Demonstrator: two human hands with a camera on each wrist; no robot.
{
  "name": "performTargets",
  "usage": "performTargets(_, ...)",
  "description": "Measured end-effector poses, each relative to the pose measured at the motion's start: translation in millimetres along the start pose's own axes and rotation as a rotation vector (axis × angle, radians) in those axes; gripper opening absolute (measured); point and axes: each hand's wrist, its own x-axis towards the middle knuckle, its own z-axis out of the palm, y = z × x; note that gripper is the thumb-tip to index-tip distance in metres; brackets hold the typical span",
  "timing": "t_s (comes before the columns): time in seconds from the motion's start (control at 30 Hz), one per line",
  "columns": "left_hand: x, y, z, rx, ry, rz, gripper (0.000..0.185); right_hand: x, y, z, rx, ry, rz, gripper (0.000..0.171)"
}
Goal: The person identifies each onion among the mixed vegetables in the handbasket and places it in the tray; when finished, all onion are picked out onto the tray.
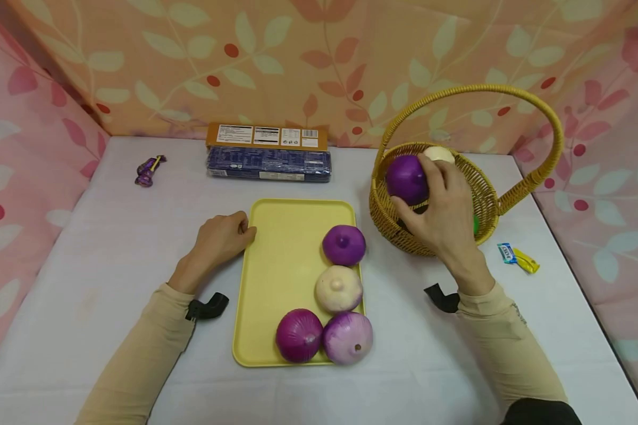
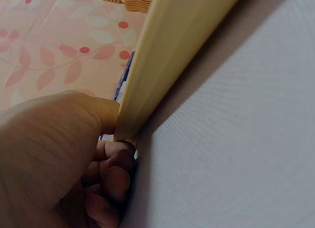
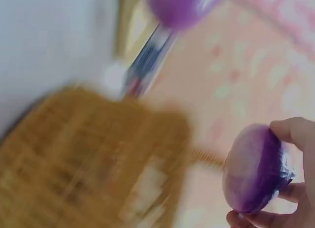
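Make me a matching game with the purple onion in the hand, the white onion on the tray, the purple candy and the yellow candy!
Things:
1. purple onion in the right hand
2. white onion
3. purple candy
4. yellow and blue candy

Places:
A. on the table, far left
B. over the basket
C. on the table, right of the basket
D. on the yellow tray

Pairs: 1-B, 2-D, 3-A, 4-C

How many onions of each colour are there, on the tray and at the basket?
Purple onions: 4, three on the yellow tray at, one held by the right hand at the basket at.
White onions: 2, at and.
Total: 6
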Motion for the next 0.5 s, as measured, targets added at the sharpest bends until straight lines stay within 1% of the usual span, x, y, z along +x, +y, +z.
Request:
performTargets(0.07, 0.3, -0.6, -0.6, 0.002, -0.001, 0.0, 0.022, -1, -21, 2, 0.043, -0.016, -0.115, 0.072)
performTargets(0.1, 0.3, -0.6, -0.9, 0.001, -0.002, -0.001, 0.023, -3, -31, 4, 0.061, -0.04, -0.168, 0.073)
performTargets(0.23, -0.2, -0.6, -0.9, -0.004, -0.003, -0.006, 0.022, -13, -69, 17, 0.118, -0.199, -0.325, 0.072)
performTargets(0.37, -0.9, 0.3, -0.1, -0.006, -0.012, -0.013, 0.023, -27, -94, 32, 0.155, -0.355, -0.427, 0.071)
performTargets(0.5, -0.6, 1.8, -0.8, 0.003, -0.015, -0.016, 0.023, -40, -108, 42, 0.167, -0.467, -0.511, 0.069)
